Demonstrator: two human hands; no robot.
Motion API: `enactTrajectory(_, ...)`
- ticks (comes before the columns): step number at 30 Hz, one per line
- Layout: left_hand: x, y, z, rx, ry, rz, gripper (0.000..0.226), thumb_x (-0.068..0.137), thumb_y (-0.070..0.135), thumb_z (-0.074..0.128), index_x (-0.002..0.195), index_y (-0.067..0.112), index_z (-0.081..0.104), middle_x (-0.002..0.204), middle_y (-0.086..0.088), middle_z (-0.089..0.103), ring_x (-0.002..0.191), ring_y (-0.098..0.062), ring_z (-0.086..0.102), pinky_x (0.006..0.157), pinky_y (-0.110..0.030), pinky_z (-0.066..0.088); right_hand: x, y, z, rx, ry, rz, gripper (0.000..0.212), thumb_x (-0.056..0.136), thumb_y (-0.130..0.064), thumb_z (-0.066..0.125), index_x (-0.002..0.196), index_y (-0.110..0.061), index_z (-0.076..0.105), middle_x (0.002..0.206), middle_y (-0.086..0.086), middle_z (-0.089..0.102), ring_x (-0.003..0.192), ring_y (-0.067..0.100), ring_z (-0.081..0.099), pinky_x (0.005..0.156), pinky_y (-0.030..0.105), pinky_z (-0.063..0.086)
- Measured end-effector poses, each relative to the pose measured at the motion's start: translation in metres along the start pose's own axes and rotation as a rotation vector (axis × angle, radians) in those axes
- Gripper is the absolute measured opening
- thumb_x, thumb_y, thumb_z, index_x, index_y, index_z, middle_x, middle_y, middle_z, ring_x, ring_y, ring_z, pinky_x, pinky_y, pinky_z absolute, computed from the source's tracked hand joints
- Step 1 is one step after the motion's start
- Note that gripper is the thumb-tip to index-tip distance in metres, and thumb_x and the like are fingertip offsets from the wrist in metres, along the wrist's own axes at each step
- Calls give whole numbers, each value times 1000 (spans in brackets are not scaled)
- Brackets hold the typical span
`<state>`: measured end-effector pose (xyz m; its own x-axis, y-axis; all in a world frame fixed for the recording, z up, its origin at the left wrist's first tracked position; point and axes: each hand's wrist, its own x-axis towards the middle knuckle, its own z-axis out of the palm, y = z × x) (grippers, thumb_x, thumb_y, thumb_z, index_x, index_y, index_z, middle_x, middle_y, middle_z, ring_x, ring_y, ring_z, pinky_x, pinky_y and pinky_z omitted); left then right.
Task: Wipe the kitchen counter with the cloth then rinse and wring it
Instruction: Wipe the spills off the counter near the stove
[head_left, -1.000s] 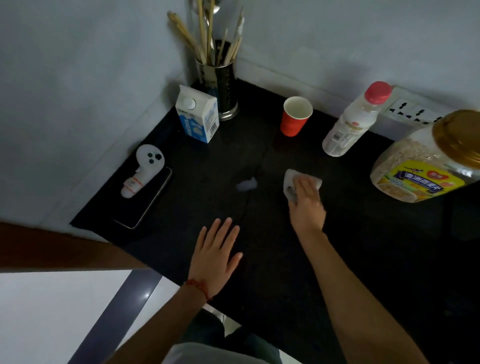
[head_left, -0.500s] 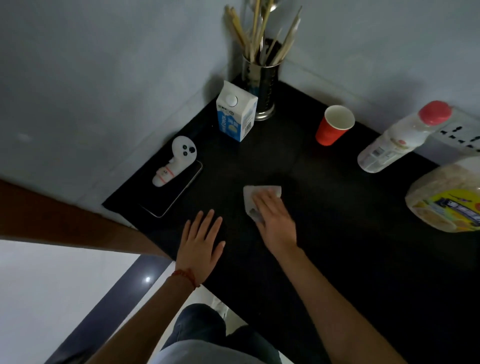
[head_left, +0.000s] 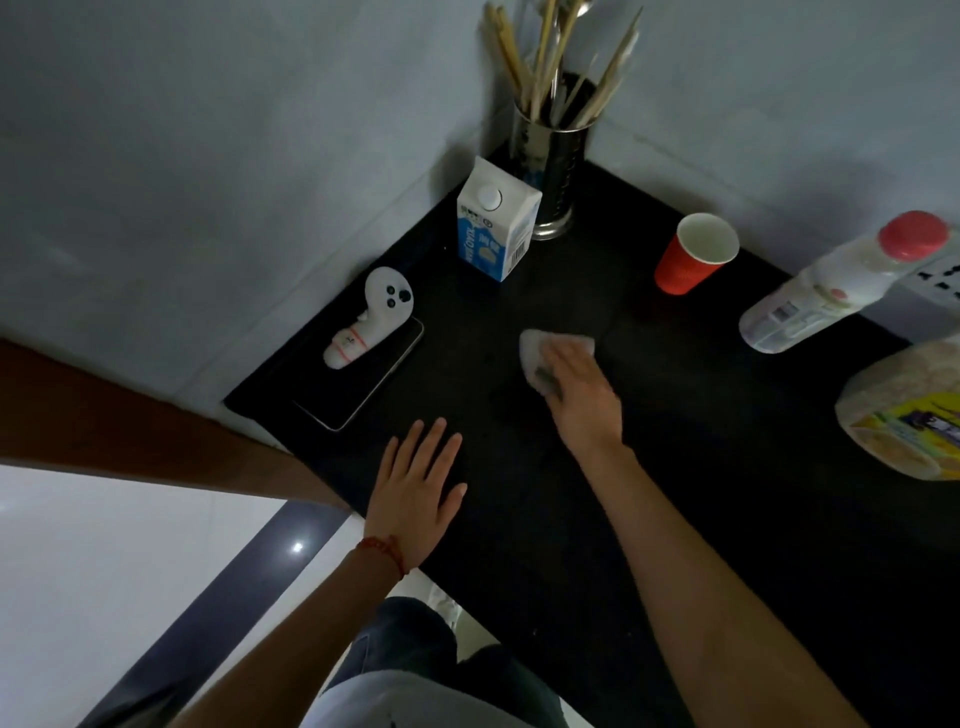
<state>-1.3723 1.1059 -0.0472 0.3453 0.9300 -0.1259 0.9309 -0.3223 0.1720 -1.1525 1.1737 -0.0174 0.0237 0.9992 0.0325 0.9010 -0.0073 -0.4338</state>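
A small white cloth (head_left: 535, 353) lies flat on the black kitchen counter (head_left: 701, 493), near its middle. My right hand (head_left: 582, 395) presses down on the cloth with flat fingers and covers its right part. My left hand (head_left: 415, 488) rests palm down on the counter near the front edge, fingers spread, holding nothing. A red thread bracelet circles the left wrist.
A white controller (head_left: 369, 317) lies on a phone (head_left: 358, 379) at the left. A milk carton (head_left: 496, 226) and a steel utensil holder (head_left: 553, 166) stand in the corner. A red paper cup (head_left: 693, 260), a red-capped bottle (head_left: 836, 286) and a cereal jar (head_left: 909, 405) stand to the right.
My right hand slid the cloth to the left over the white smear, which no longer shows. The view has shifted left. My left hand stays flat on the counter.
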Motion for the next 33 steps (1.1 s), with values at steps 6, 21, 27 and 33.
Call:
enactTrajectory(6, 0, 1, -1, 14, -17, -16, 53, 88, 46, 28, 134, 21, 35, 141, -7, 48, 133, -22, 23, 107, -48, 27, -69, -37, 18, -33, -21, -104, 60, 74, -12, 71, 129, -11, 49, 137, 8, 52, 132, 25, 43, 104, 44, 42)
enactTrajectory(21, -2, 2, -4, -51, -43, -4, 62, 92, 52, 3, 136, 21, 33, 144, -9, 44, 135, -25, 26, 108, -47, 24, -79, -7, 11, -77, -34, -293, 57, 67, -8, 72, 123, -9, 56, 128, 10, 60, 118, 28, 57, 106, 33, 36)
enactTrajectory(27, -3, 4, -9, -45, -71, -13, 63, 92, 50, 2, 134, 19, 37, 141, -10, 47, 133, -29, 39, 106, -47, 24, -66, 16, -4, -18, 146, 329, 52, 82, -7, 60, 132, -10, 47, 141, 11, 47, 132, 26, 42, 108, 44, 39)
enactTrajectory(33, -2, 4, -9, -51, -73, -9, 55, 87, 44, 29, 134, 17, 41, 143, -11, 46, 133, -32, 40, 106, -46, 23, -129, 2, 10, -101, 21, -121, 68, 62, -6, 78, 126, -14, 54, 132, 3, 57, 127, 18, 47, 108, 30, 37)
